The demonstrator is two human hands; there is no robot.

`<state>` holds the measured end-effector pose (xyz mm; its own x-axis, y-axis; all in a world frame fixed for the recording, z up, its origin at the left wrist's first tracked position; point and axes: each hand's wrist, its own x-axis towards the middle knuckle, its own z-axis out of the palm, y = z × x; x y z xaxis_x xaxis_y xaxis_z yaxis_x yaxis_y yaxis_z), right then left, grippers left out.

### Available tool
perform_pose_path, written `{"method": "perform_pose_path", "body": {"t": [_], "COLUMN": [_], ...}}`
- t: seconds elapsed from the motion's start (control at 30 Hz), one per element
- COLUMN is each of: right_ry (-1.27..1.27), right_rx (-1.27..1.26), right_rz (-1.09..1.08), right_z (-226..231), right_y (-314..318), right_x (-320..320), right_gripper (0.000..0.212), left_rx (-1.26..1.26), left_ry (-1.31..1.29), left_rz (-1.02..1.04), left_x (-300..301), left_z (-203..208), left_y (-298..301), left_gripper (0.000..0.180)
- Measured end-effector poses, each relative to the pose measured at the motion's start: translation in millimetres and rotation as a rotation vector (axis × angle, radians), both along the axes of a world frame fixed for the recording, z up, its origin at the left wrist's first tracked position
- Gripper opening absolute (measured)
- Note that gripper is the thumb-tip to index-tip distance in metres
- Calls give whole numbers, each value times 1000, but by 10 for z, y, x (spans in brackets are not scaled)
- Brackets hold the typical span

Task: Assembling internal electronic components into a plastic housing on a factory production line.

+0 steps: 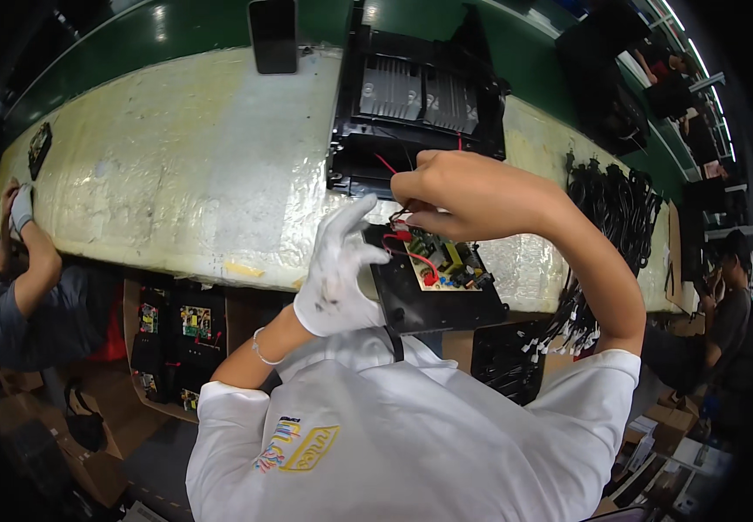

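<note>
A black plate with a circuit board on it lies at the near edge of the bench, right in front of me. The board carries a yellow transformer, small coloured parts and a looping red wire. My right hand, bare, reaches over from the right and pinches thin dark-red wires by the board's far left corner. Its fingertips are partly hidden. In a white glove with dark smudges, my left hand is at the plate's left edge, fingers spread. Beyond stands a black housing with grey finned heat sinks.
A phone lies at the far side of the bench. Bundled black cables hang over its right part. Below left, a carton holds plates with boards. Co-workers are at the far left and far right.
</note>
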<state>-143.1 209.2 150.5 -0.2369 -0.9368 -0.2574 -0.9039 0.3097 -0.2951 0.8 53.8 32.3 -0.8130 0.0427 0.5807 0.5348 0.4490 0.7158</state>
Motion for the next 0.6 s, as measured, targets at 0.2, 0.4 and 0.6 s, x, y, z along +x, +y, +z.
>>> {"method": "perform_pose_path", "body": {"t": [0.2,0.4,0.6], "right_ry": [-321,-145,-20], "right_rx": [-147,-301,-451], "right_rz": [-298,-367,-147], "right_z": [-135,-165,-147], "right_y": [120,213,405], "right_x": [13,158,95], "right_gripper": [24,43,39], "left_rx": [46,203,145], "left_ry": [-169,-204,-177], "left_rz": [-214,-400,-285], "left_x": [-375,-581,-566], "left_z": [-104,-211,-118], "left_y": [-61,-124,-95], "left_gripper": [46,30,27]}}
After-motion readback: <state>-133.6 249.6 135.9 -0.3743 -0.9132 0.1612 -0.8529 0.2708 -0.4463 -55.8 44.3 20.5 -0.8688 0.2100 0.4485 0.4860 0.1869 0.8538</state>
